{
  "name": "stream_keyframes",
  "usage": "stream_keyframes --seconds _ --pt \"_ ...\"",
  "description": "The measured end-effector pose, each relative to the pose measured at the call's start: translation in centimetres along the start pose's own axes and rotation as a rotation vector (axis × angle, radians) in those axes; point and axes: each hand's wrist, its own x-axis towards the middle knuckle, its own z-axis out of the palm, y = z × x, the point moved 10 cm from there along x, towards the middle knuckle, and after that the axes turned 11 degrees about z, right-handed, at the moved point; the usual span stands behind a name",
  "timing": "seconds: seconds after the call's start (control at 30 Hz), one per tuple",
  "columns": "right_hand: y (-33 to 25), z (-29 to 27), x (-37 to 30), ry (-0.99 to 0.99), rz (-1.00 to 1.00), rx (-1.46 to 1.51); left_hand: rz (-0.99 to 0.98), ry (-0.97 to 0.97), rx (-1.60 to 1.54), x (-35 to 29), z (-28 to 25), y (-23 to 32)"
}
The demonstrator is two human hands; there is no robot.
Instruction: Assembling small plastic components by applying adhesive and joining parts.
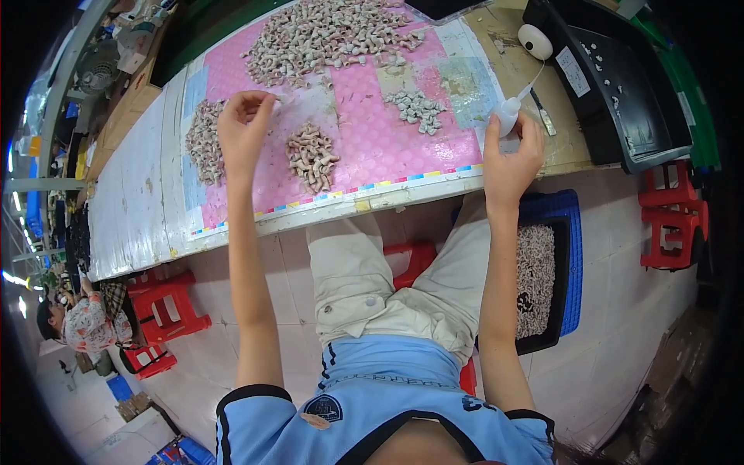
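Note:
My right hand [513,155] is wrapped round a white squeeze bottle [508,118] with a thin pointed nozzle, tilted up and to the right over the table's right part. Over the left part of the pink sheet [364,155], my left hand [244,128] has thumb and forefinger pinched together. A tiny pale bit shows at those fingertips, too small to name. Beside that hand lies a heap of small pinkish-beige curved pieces [205,143], and a smaller pile of similar pieces [311,157] sits to its right. Small grey-green pieces [417,111] lie nearer the right hand.
A large heap of beige pieces [325,39] covers the far side. Right of the bottle are a metal-bladed tool [544,116], a white rounded object [534,42] and a black tray [628,85]. Below the table edge stands a filled bin [535,279]; red stools [167,306] stand left.

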Motion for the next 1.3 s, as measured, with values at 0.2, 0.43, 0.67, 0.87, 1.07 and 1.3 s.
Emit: stream_keyframes --seconds 0.2,0.43,0.67,0.87,1.07,1.3 --pt "0.2 -0.2 0.0 0.009 0.005 -0.021 -0.169 -0.056 0.094 1.9 -1.4 -5.0" --pt "0.1 -0.1 0.0 0.014 0.004 -0.014 -0.14 0.023 0.166 2.3 -2.9 -6.7" --pt "0.1 -0.2 0.0 0.022 0.007 -0.003 0.137 0.052 0.494 1.9 -1.9 -0.7" --pt "0.4 -0.3 -0.1 0.033 0.005 -0.008 0.417 -0.208 0.452 1.3 5.5 6.0" --pt "0.1 -0.2 -0.1 0.034 -0.007 -0.008 0.506 -0.309 0.499 1.1 8.4 6.1" --pt "0.4 -0.3 0.0 0.031 0.009 0.001 0.453 -0.229 0.489 0.7 5.5 6.1"
